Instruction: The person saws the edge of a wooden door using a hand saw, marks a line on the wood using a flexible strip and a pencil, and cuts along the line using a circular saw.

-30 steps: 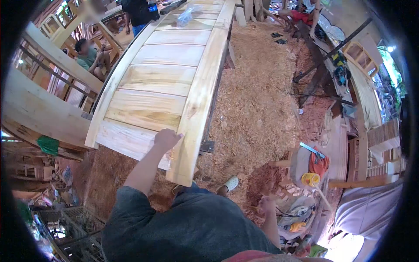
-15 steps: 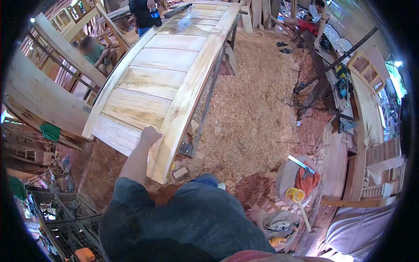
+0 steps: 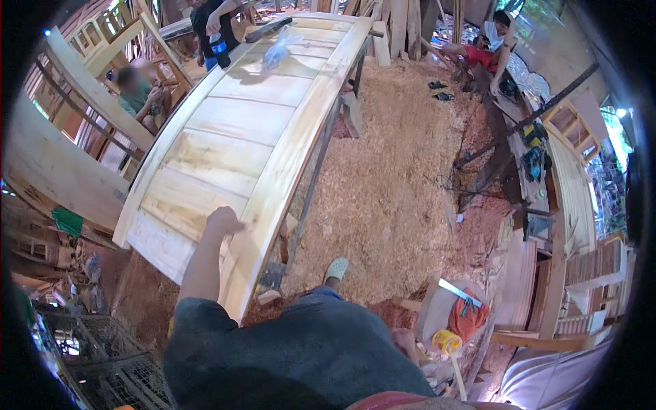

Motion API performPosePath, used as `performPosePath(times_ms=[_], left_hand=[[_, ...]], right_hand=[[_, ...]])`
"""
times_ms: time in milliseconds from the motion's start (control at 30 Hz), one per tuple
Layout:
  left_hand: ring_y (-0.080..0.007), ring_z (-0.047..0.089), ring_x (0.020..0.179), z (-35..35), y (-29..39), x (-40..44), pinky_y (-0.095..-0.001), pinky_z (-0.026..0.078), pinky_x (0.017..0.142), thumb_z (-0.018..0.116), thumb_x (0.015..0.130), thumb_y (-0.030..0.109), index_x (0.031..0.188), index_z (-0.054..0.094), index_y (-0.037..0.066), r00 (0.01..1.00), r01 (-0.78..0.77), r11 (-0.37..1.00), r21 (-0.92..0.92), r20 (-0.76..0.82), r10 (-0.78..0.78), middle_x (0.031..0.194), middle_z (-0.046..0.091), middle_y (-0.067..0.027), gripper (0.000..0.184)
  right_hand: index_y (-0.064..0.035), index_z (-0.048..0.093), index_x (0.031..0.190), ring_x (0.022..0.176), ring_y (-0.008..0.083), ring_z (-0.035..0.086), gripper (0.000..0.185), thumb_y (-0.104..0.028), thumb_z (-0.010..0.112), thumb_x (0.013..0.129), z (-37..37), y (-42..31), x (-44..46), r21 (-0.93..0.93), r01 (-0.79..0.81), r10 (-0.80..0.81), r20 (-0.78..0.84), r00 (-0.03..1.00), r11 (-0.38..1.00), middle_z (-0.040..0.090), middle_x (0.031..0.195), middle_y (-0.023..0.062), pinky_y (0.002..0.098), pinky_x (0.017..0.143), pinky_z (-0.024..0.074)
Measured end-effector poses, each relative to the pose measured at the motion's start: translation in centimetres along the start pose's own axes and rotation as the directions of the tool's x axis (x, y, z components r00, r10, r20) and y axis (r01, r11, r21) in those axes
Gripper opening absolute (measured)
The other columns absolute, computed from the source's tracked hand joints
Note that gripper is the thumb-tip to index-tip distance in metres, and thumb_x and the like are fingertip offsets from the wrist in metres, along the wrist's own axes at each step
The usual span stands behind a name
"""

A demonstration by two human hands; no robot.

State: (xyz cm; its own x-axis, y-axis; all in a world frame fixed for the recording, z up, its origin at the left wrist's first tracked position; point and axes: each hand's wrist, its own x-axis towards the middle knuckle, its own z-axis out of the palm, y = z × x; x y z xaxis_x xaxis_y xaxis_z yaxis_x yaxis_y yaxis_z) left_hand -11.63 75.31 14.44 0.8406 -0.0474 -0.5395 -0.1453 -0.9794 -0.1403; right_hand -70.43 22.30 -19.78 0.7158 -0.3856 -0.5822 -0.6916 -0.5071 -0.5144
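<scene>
A long panelled wooden door [image 3: 239,116] lies on a metal-legged stand and reaches away from me. My left hand [image 3: 224,223] is over its near end, by the joint between a cross panel and the right side rail. Its fingers are curled together; whether something small is in them is hidden. My right hand [image 3: 406,342] hangs low at my right side, partly behind my shirt, its fingers not clear. A clear plastic bag [image 3: 279,53] rests on the far part of the door.
At the lower right are a yellow container [image 3: 447,342], an orange cloth [image 3: 469,316] and a metal square [image 3: 460,292]. One person holds a blue-labelled bottle [image 3: 219,50] beside the door; others sit at the left and far right. Shavings cover the floor [image 3: 383,184].
My left hand and the near end of the door have shifted left in view. My right foot shows forward on the shavings. The person with the bottle has lowered it.
</scene>
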Motion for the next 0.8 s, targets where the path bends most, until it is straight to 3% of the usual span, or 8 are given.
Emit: performPosePath(times_ms=[100, 200, 267, 367, 467, 600, 700, 800], left_hand=[[-0.0398, 0.069, 0.111, -4.1, 1.8, 5.9, -0.0484, 0.055, 0.098, 0.068, 0.088, 0.065, 0.113, 0.076, 0.003, 0.963, -0.111, 0.981, -0.162, -0.263, 0.066, 0.113, 0.073, -0.0238, 0.067], [-0.0424, 0.063, 0.12, -7.2, 4.6, 11.1, -0.0491, 0.052, 0.102, 0.067, 0.088, 0.066, 0.129, 0.067, 0.003, 0.918, -0.145, 0.901, -0.41, -0.396, -0.033, 0.124, 0.068, -0.0247, 0.075], [-0.044, 0.057, 0.129, -7.0, 6.8, 15.0, -0.0523, 0.049, 0.106, 0.067, 0.089, 0.065, 0.14, 0.058, 0.002, 0.906, -0.137, 0.868, -0.477, -0.414, -0.084, 0.138, 0.061, -0.0258, 0.082], [-0.0463, 0.042, 0.143, -6.5, 11.5, 16.7, -0.0592, 0.042, 0.112, 0.068, 0.089, 0.063, 0.151, 0.042, -0.001, 0.968, 0.014, 0.901, -0.434, -0.221, -0.121, 0.156, 0.042, -0.025, 0.093], [-0.0469, 0.031, 0.149, -6.4, 16.2, 15.3, -0.0638, 0.037, 0.114, 0.067, 0.09, 0.064, 0.153, 0.036, -0.004, 0.923, 0.164, 0.871, -0.464, -0.241, -0.302, 0.161, 0.034, -0.0239, 0.098], [-0.044, 0.037, 0.147, -7.7, 16.6, 14.6, -0.0605, 0.041, 0.112, 0.071, 0.088, 0.062, 0.151, 0.04, -0.003, 0.915, 0.183, 0.849, -0.495, -0.231, -0.331, 0.158, 0.04, -0.0233, 0.096], [-0.0425, 0.046, 0.141, -9.4, 16.2, 15.6, -0.0599, 0.044, 0.109, 0.079, 0.08, 0.06, 0.147, 0.047, -0.001, 0.92, 0.293, 0.823, -0.486, -0.089, -0.381, 0.154, 0.045, -0.0233, 0.096], [-0.041, 0.052, 0.136, -9.8, 15.6, 17.3, -0.0594, 0.046, 0.106, 0.086, 0.072, 0.059, 0.142, 0.052, 0.001, 0.901, 0.361, 0.754, -0.549, -0.003, -0.434, 0.15, 0.05, -0.0236, 0.096]], right_hand=[[-0.0042, 0.075, 0.086, 0.073, 0.0171, 0.068, 0.021, -0.021, 0.064, 0.092, -5.8, -6.3, 0.8, 0.03, 0.016, -0.017, 0.026, 1.0, 0.999, 0.074, 0.081, 0.005, 0.037, 0.067, 0.0562], [-0.0028, 0.074, 0.085, 0.07, 0.0155, 0.067, 0.024, -0.023, 0.066, 0.094, -13.0, -17.2, 1.5, -0.031, -0.041, 0.045, 0.139, 0.989, 0.999, 0.073, 0.081, 0.0056, 0.036, 0.065, 0.055], [-0.0021, 0.074, 0.084, 0.069, 0.0173, 0.067, 0.025, -0.024, 0.065, 0.093, -11.6, -13.9, 6.2, 0.151, -0.054, 0.064, -0.061, 0.996, 0.987, 0.073, 0.08, 0.007, 0.0361, 0.065, 0.0548], [0.0005, 0.074, 0.087, 0.07, 0.0185, 0.068, 0.029, -0.026, 0.064, 0.094, -11.6, -12.9, 11.2, 0.196, 0.007, 0.032, -0.198, 0.98, 0.981, 0.073, 0.079, 0.0098, 0.0356, 0.066, 0.055], [0.0013, 0.075, 0.094, 0.075, 0.0228, 0.072, 0.032, -0.029, 0.064, 0.095, -14.7, -16.7, 14.4, 0.096, 0.039, -0.025, -0.143, 0.989, 0.995, 0.075, 0.082, 0.0139, 0.0376, 0.07, 0.0568], [-0.0014, 0.075, 0.103, 0.086, 0.0313, 0.076, 0.037, -0.036, 0.065, 0.094, -19.1, -21.4, 16.3, -0.063, -0.004, 0.005, 0.009, 1.0, 0.998, 0.076, 0.089, 0.0191, 0.0437, 0.078, 0.0583], [-0.0042, 0.076, 0.103, 0.091, 0.0358, 0.075, 0.038, -0.039, 0.068, 0.091, -22.1, -21.6, 19.7, -0.189, 0.204, -0.178, 0.147, 0.973, 0.961, 0.075, 0.091, 0.022, 0.0481, 0.081, 0.0571], [-0.0038, 0.076, 0.096, 0.087, 0.0331, 0.075, 0.034, -0.037, 0.067, 0.089, -28.5, -23.4, 23.9, -0.195, 0.124, -0.062, 0.297, 0.953, 0.973, 0.074, 0.088, 0.0225, 0.0481, 0.079, 0.0568]])
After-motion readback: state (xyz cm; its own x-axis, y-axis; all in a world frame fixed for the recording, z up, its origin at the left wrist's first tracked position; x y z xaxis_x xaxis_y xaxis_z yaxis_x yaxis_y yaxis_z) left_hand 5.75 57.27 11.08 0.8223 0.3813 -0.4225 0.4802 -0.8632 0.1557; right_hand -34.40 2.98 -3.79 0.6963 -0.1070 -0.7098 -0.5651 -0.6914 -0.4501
